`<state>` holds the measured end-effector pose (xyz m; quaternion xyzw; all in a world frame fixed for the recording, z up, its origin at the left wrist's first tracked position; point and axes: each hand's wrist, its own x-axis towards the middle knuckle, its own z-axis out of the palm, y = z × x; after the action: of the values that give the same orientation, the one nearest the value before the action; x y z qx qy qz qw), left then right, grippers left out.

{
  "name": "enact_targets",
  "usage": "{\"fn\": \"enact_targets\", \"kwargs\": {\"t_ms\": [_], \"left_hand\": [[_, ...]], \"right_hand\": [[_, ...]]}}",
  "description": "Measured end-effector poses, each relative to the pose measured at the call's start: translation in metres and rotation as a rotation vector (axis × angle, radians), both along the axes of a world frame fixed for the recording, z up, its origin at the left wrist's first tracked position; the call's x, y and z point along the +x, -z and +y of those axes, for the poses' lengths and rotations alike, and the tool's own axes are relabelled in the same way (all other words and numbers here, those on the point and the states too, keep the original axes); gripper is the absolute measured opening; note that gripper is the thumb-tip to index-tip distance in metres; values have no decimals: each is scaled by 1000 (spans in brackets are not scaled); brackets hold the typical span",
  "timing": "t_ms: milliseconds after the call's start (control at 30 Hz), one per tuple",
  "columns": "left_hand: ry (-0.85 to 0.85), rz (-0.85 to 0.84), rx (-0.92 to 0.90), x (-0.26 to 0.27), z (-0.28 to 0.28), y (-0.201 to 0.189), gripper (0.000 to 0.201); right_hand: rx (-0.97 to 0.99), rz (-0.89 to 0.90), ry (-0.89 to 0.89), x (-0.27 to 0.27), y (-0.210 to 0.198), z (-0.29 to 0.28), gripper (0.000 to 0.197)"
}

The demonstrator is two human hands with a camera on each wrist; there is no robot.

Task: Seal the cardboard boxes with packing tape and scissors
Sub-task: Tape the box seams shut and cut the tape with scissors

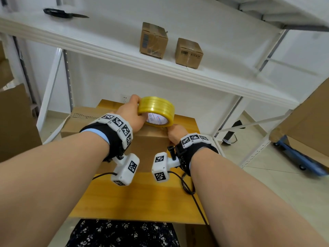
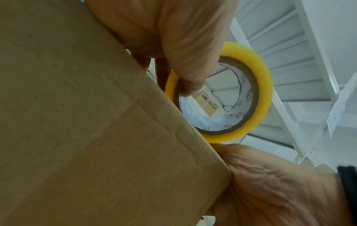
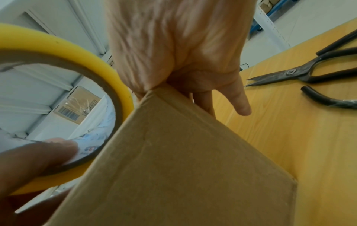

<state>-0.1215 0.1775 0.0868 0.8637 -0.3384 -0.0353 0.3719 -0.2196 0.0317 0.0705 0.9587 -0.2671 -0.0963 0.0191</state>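
At centre frame, over the cardboard box [image 1: 149, 139] on the wooden table [image 1: 135, 198], the left hand [image 1: 130, 114] grips the tape roll [image 1: 156, 111] while the right hand [image 1: 175, 133] presses relaxed fingers on the box corner, apparently anchoring tape; next likely pulling across, then 1 cut with the scissors [image 3: 309, 71].

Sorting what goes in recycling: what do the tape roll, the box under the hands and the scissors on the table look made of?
Tape roll: glossy, yellowish translucent plastic film wound on a brown core, likely cardboard, with a printed paper liner. Box: matte brown cardboard, creased at the edges. Scissors: dark, dull metal blades with a pivot bolt; the handle loops look black-coated, perhaps plastic.
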Motion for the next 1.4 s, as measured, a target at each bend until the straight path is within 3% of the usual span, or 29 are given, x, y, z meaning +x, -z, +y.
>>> {"fn": "enact_targets", "kwargs": {"t_ms": [267, 433, 533, 633, 667, 833, 900, 967, 1033, 1133, 1267, 1400], "left_hand": [[-71, 10, 11, 8, 10, -6, 30], [-109, -32, 38, 20, 27, 0, 38], [-125, -78, 246, 27, 34, 10, 53], [-78, -109, 419, 31, 33, 15, 74], [-58, -107, 429, 30, 31, 15, 78], [-11, -104, 385, 4, 7, 10, 67], [-12, -96, 382, -3, -3, 10, 66], [-20, -95, 381, -4, -8, 11, 66], [-28, -90, 374, -2, -8, 12, 63], [-24, -101, 384, -1, -7, 12, 62], [-60, -107, 470, -4, -11, 11, 79], [-113, -79, 480, -6, -20, 6, 69]], "right_hand": [[107, -70, 116, 2, -6, 8, 45], [376, -321, 314, 2, -3, 9, 44], [590, -460, 418, 1, 0, 10, 58], [552, -436, 397, 0, -2, 9, 54], [483, -348, 366, -2, -4, 9, 46], [224, -99, 251, -17, -18, -12, 46], [302, -133, 363, -26, -20, -22, 34], [422, -237, 429, -30, -19, -21, 39], [396, -256, 471, -22, -15, -22, 42], [266, -243, 326, -14, -12, -12, 38], [186, -186, 248, -11, -11, -8, 33], [110, -84, 187, -8, -13, -7, 31]]}}
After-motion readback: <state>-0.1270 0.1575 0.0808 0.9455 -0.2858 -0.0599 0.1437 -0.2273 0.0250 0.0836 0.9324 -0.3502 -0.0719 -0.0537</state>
